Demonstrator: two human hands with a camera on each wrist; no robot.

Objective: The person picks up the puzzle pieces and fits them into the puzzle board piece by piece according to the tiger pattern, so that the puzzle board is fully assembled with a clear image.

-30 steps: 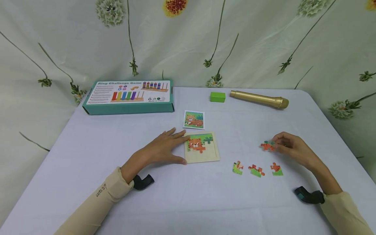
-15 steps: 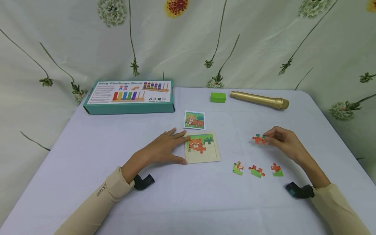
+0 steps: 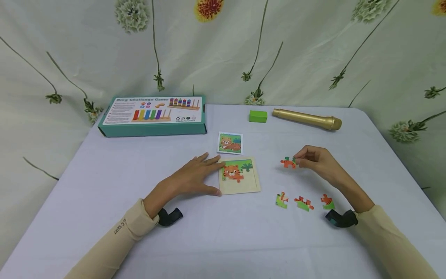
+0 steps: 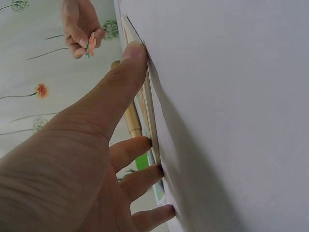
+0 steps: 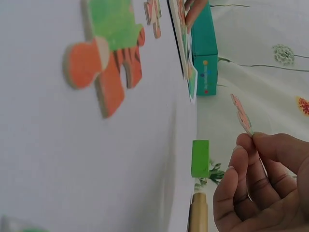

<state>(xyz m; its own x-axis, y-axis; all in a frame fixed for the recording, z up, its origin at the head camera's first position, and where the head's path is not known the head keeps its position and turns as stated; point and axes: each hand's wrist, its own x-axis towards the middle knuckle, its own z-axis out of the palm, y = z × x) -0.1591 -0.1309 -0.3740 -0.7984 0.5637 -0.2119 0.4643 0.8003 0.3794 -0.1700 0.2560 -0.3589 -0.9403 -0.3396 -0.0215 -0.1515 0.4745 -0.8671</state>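
A square wooden puzzle board (image 3: 249, 182) lies mid-table, its upper part filled with pieces showing a tiger's face and greenery. Along its left edge rests my left hand (image 3: 195, 174), fingers spread, thumb at the near corner; the left wrist view shows the thumb (image 4: 133, 53) touching the rim. My right hand (image 3: 322, 164) pinches an orange and green puzzle piece (image 3: 288, 162) between thumb and forefinger, above the table to the board's right. Below it lie three loose puzzle pieces: one at left (image 3: 282, 200), a middle one (image 3: 304, 204) and one at right (image 3: 326, 201).
Behind the board lies a tiger picture card (image 3: 230, 143). Farther back are a teal Ring Challenge Game box (image 3: 153, 128), a green block (image 3: 258, 116) and a gold microphone (image 3: 306, 119). A flowered cloth hangs behind the table.
My right hand has carried the pinched puzzle piece leftward and slightly away from me, closer to the board. The left hand has stayed in place on the board's edge.
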